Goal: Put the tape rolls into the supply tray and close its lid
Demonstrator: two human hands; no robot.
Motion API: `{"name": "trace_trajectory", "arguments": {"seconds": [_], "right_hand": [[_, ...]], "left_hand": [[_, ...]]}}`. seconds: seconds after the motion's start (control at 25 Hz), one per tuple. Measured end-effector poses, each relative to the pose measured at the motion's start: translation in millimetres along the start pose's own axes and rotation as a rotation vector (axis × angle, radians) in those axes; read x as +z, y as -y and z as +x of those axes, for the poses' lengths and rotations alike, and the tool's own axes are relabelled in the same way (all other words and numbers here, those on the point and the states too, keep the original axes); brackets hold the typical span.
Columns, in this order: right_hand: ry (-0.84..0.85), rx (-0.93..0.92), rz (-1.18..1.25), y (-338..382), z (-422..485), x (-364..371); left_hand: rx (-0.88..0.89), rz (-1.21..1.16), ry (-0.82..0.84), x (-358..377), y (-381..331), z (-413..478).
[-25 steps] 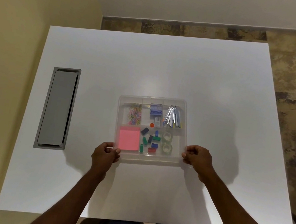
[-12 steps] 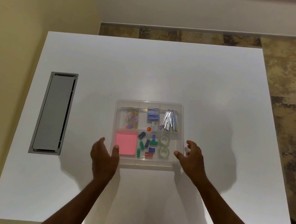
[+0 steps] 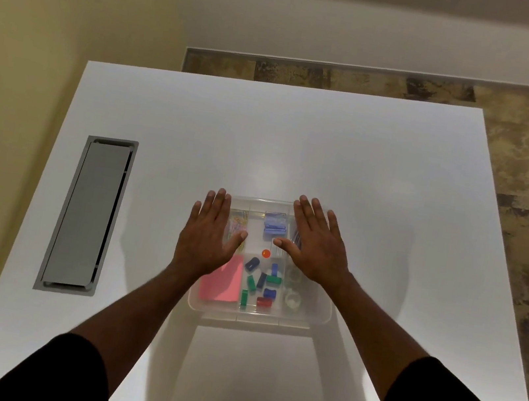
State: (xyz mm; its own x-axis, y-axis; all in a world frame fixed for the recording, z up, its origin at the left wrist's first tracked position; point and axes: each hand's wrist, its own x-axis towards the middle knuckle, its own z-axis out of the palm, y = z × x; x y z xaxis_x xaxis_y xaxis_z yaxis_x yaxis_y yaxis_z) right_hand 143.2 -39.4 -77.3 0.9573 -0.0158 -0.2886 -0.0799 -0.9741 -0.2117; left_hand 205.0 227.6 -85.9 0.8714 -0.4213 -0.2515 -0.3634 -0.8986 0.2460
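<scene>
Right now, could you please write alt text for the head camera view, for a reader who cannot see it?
Two flat, open hands, left hand and right hand, lie on the far half of a clear supply tray on a white table. Inside show tape rolls, a pink note pad and small coloured pieces.

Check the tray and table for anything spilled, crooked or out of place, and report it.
Nothing stands out. The supply tray sits square on the table, its contents sorted by compartment, tape rolls inside. Left hand and right hand lie flat, spread over it.
</scene>
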Motion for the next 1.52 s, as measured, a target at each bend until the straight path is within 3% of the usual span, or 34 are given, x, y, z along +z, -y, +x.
{"name": "trace_trajectory", "arguments": {"seconds": [0.2, 0.48, 0.72, 0.88, 1.12, 1.52], "right_hand": [[-0.059, -0.017, 0.044, -4, 1, 10], [-0.172, -0.026, -0.026, -8, 5, 34], [-0.141, -0.031, -0.019, -8, 6, 24], [-0.21, 0.088, 0.118, -2, -36, 36], [-0.198, 0.184, 0.085, 23, -96, 61], [-0.234, 0.192, 0.081, 26, -97, 68]], "left_hand": [[-0.004, -0.06, -0.005, 14, 1, 1], [0.014, -0.037, -0.176, 46, 6, 1], [0.003, 0.01, -0.17, 37, 1, 4], [-0.023, -0.052, -0.227, 44, -1, -37], [-0.036, -0.036, -0.126, 63, -11, -95], [-0.047, -0.009, -0.156, 72, -14, -94]]}}
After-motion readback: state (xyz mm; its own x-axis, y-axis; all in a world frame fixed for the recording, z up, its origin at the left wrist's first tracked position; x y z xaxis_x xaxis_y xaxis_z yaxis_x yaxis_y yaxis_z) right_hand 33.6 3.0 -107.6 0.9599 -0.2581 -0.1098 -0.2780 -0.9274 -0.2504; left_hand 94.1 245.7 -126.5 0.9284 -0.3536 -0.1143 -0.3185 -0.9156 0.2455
